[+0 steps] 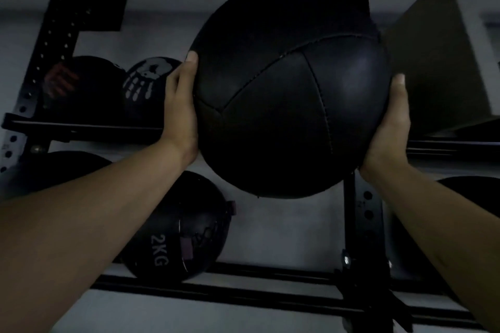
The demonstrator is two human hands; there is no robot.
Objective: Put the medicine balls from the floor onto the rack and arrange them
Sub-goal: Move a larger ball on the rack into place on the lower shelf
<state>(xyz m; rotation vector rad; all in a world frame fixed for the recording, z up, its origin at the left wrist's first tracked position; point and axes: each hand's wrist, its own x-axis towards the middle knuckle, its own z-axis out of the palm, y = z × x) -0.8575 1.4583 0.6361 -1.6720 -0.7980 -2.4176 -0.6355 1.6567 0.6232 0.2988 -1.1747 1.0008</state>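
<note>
head view, dim light. the left hand (pixel 180 105) lies flat and spread wide against the left side of a large black medicine ball (pixel 289 89), thumb tip up on the upper curve. the right hand (pixel 389 127) presses the opposite side the same way, palm in, fingers extended, not curled. the ball is clamped between the two palms and held in the air in front of the rack (pixel 359 213), clear of any rail. stitched seams run across its near face and meet left of centre.

behind it, the rack is black steel with perforated uprights and paired horizontal rails. on the upper rail at left sit a ball with a white handprint mark (pixel 147 84) and, just beside it, a ball with a faint red mark (pixel 78 81). on the lower rail rests a ball labelled 2kg (pixel 176 227), below and left of the held ball. another dark ball (pixel 470 194) shows partly at the right edge, behind the right forearm. a pale box (pixel 438 57) occupies the upper right shelf level, near the held ball. the wall (pixel 284 224) behind is plain grey.
</note>
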